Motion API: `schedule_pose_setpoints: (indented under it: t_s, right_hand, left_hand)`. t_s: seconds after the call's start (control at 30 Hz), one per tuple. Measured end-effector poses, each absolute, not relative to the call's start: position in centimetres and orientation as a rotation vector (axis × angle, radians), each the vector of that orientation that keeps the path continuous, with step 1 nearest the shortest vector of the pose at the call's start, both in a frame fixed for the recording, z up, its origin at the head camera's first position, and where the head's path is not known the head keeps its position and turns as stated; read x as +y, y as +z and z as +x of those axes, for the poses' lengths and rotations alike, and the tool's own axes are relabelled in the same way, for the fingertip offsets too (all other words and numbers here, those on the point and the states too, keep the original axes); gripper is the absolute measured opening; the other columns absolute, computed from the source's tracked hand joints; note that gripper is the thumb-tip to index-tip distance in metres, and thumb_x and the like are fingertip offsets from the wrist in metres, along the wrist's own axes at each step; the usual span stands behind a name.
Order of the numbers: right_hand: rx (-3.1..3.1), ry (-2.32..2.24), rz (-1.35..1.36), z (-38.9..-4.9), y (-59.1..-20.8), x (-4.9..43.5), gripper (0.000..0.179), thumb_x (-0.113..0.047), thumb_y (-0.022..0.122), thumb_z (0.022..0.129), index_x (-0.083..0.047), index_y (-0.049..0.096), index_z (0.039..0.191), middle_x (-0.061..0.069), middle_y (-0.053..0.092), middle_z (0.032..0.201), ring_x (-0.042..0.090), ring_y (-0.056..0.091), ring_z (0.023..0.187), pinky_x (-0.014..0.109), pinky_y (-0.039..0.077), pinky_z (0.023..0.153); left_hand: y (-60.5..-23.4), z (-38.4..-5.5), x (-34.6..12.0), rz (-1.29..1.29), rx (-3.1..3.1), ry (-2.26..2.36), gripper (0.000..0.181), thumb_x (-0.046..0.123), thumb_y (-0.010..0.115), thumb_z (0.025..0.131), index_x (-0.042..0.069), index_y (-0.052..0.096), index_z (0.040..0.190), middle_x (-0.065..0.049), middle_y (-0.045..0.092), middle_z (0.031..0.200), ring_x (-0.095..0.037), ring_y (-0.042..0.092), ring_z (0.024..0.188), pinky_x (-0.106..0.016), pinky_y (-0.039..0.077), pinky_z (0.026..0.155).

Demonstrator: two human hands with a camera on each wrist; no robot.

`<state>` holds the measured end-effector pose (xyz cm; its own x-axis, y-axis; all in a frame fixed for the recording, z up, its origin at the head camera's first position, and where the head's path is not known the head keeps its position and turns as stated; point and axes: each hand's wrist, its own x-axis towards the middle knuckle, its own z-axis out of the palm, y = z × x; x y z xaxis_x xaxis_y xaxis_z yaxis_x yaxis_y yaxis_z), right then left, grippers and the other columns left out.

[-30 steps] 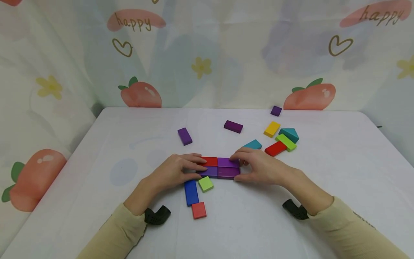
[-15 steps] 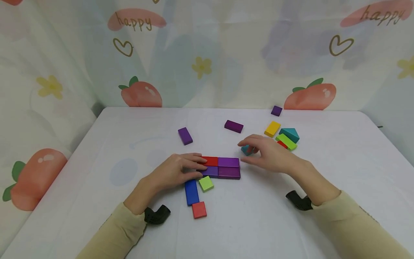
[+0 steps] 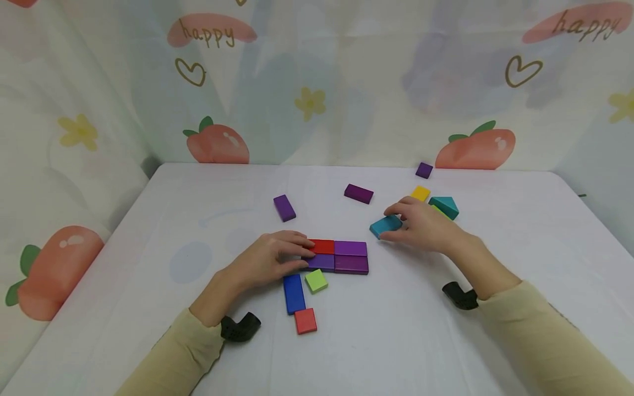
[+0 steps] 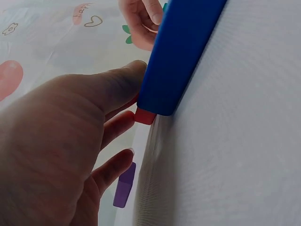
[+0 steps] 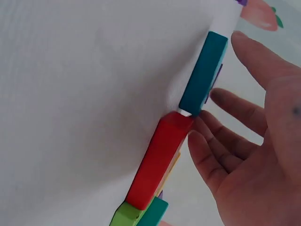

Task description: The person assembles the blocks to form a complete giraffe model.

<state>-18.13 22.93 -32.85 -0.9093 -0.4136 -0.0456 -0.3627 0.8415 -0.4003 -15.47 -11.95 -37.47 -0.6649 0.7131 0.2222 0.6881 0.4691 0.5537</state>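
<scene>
In the head view, a red block [image 3: 324,247], a blue-violet block [image 3: 322,262], a purple block [image 3: 350,248] and a dark purple block [image 3: 351,264] lie flush together in a rectangle. My left hand [image 3: 277,254] rests at its left end, fingers extended over the red and blue-violet blocks, thumb along the front edge. My right hand [image 3: 426,226] reaches over a teal block [image 3: 386,226] on the table, its thumb and fingers spread on either side. The right wrist view shows a gap between thumb and teal block [image 5: 204,73], with fingertips near its end.
In front of the rectangle lie a blue block [image 3: 294,295], a lime square [image 3: 316,281] and a light red square [image 3: 305,320]. Behind are purple blocks [image 3: 284,208]. Beyond my right hand sit a yellow block [image 3: 420,193] and a teal triangle [image 3: 444,207]. A red block [image 5: 157,160] touches a lime one.
My right hand has left the right end of the rectangle and moved right and away to the teal block, covering the red block beside it. The left hand has stayed in place.
</scene>
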Motion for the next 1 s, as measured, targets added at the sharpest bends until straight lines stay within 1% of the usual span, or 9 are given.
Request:
schedule_pose_setpoints:
  t_s: [0.17, 0.37, 0.5, 0.7, 0.73, 0.9, 1.0]
  right_hand:
    - [2.939, -0.507, -0.577, -18.2, -33.2, 22.2, 0.049, -0.035, 0.080, 0.087, -0.001, 0.069, 0.120, 0.019, 0.060, 0.118, 0.033, 0.060, 0.102, 0.049, 0.053, 0.091]
    - [2.933, -0.571, -0.588, -18.1, -33.1, 22.0, 0.046, -0.030, 0.079, 0.088, -0.001, 0.067, 0.122, 0.022, 0.059, 0.123, 0.035, 0.059, 0.105, 0.051, 0.053, 0.092]
    - [2.914, -0.681, -0.641, -17.6, -32.7, 22.2, 0.045, -0.026, 0.079, 0.088, -0.002, 0.067, 0.124, 0.018, 0.059, 0.126, 0.034, 0.058, 0.110, 0.051, 0.052, 0.093]
    - [2.899, -0.736, -0.754, -16.5, -32.4, 22.3, 0.043, -0.022, 0.080, 0.087, -0.005, 0.068, 0.124, 0.013, 0.061, 0.128, 0.029, 0.060, 0.110, 0.042, 0.058, 0.081]
    - [2.897, -0.745, -0.767, -16.2, -32.3, 22.3, 0.042, -0.021, 0.080, 0.086, -0.005, 0.068, 0.124, 0.012, 0.061, 0.128, 0.029, 0.060, 0.110, 0.042, 0.058, 0.081]
    - [2.884, -0.762, -0.858, -14.9, -32.1, 22.0, 0.041, -0.015, 0.080, 0.085, -0.006, 0.068, 0.123, 0.008, 0.062, 0.127, 0.028, 0.057, 0.119, 0.047, 0.054, 0.093]
    - [2.850, -0.791, -0.899, -13.9, -32.1, 21.9, 0.039, -0.014, 0.079, 0.086, -0.008, 0.068, 0.124, 0.004, 0.061, 0.127, 0.027, 0.056, 0.120, 0.048, 0.053, 0.095]
  left_hand:
    - [-37.5, -15.6, -12.0, 1.263, 2.663, 0.954, 0.026, 0.015, 0.075, 0.093, 0.011, 0.077, 0.119, -0.002, 0.067, 0.129, -0.021, 0.055, 0.128, -0.039, 0.045, 0.106]
    - [-37.6, -15.7, -12.0, 1.254, 2.660, 0.949, 0.025, 0.015, 0.076, 0.093, 0.011, 0.077, 0.118, -0.002, 0.066, 0.129, -0.021, 0.055, 0.128, -0.039, 0.045, 0.106]
    - [-37.6, -15.6, -12.0, 1.247, 2.661, 0.949, 0.025, 0.015, 0.076, 0.093, 0.011, 0.078, 0.117, -0.002, 0.067, 0.129, -0.021, 0.055, 0.128, -0.039, 0.045, 0.106]
    - [-37.5, -15.6, -12.0, 1.223, 2.658, 0.961, 0.025, 0.014, 0.076, 0.092, 0.011, 0.078, 0.117, -0.002, 0.067, 0.128, -0.021, 0.056, 0.128, -0.039, 0.045, 0.106]
    - [-37.5, -15.6, -12.0, 1.221, 2.656, 0.966, 0.025, 0.014, 0.076, 0.092, 0.011, 0.078, 0.117, -0.003, 0.067, 0.128, -0.021, 0.056, 0.128, -0.039, 0.045, 0.106]
    - [-37.5, -15.6, -11.9, 1.228, 2.653, 0.979, 0.024, 0.013, 0.076, 0.092, 0.011, 0.078, 0.116, -0.003, 0.068, 0.128, -0.022, 0.056, 0.127, -0.039, 0.045, 0.105]
    - [-37.6, -15.6, -11.9, 1.235, 2.651, 0.987, 0.024, 0.013, 0.076, 0.092, 0.011, 0.078, 0.116, -0.003, 0.068, 0.128, -0.021, 0.056, 0.127, -0.039, 0.045, 0.105]
